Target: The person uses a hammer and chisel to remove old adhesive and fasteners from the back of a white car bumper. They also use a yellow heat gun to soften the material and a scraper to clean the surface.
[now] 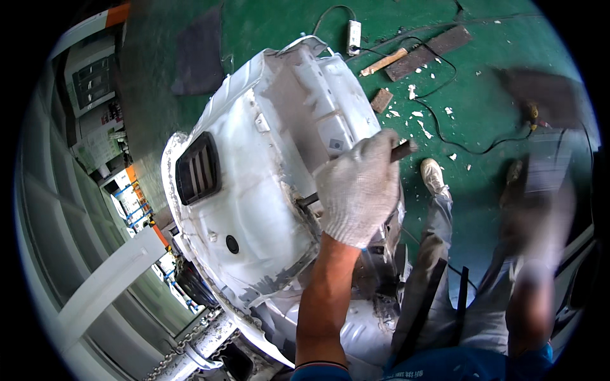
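Left hand (359,190), gloved, is gripping a dark metal chisel (401,151), fist closed, tip touching the white car body panel (254,184). Right hand (540,216) is motion-blurred; grip cannot tell.

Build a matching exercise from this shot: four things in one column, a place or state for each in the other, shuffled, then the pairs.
Things:
1. left hand
2. right hand
3. vent
4. hammer

Places or states:
A. lying on the green floor
B. blurred, at the right
C. gloved, gripping a dark rod
D. set in the white panel

Pairs: 1-C, 2-B, 3-D, 4-A
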The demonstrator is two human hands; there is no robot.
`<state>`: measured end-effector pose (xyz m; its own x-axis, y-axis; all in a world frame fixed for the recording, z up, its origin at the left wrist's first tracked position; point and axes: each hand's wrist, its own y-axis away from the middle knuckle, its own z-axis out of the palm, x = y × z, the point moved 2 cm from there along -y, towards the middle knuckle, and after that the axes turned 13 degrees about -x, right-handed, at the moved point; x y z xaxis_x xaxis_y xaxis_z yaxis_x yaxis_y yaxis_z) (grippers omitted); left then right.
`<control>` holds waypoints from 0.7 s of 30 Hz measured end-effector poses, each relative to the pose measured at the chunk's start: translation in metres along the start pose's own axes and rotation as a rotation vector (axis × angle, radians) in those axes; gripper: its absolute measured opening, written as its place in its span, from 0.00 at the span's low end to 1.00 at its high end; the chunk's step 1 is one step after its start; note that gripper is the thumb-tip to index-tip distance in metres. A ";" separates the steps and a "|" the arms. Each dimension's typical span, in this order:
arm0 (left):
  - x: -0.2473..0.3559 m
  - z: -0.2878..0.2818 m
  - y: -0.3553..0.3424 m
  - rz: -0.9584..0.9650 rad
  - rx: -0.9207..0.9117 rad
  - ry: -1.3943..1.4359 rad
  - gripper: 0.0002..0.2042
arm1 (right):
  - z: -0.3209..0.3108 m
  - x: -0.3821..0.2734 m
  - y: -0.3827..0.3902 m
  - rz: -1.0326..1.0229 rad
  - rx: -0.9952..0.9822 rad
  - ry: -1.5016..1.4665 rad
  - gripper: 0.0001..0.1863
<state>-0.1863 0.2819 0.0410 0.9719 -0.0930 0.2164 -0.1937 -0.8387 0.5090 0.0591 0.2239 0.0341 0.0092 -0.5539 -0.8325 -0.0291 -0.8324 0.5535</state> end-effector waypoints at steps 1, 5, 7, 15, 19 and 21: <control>-0.002 0.007 0.003 -0.077 -0.083 -0.048 0.10 | 0.029 -0.029 -0.010 0.218 -0.580 0.318 0.10; -0.002 0.008 0.003 0.027 0.046 -0.035 0.13 | 0.008 0.004 0.003 0.311 -0.693 0.026 0.16; 0.013 0.009 0.005 0.003 -0.099 -0.036 0.13 | -0.012 0.027 0.010 0.427 -0.570 -0.008 0.16; 0.035 0.019 0.020 0.136 -0.199 -0.149 0.22 | -0.054 0.097 0.005 0.506 -0.193 -0.181 0.14; 0.026 0.010 0.011 -0.018 -0.066 -0.042 0.18 | -0.059 0.111 0.006 0.495 -0.208 -0.199 0.13; 0.019 0.003 0.003 -0.053 -0.072 -0.013 0.14 | -0.057 0.110 0.007 0.512 -0.225 -0.200 0.14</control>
<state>-0.1683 0.2761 0.0440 0.9826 -0.0566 0.1771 -0.1504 -0.8017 0.5785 0.1170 0.1563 -0.0522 -0.1397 -0.8899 -0.4343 0.2324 -0.4558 0.8592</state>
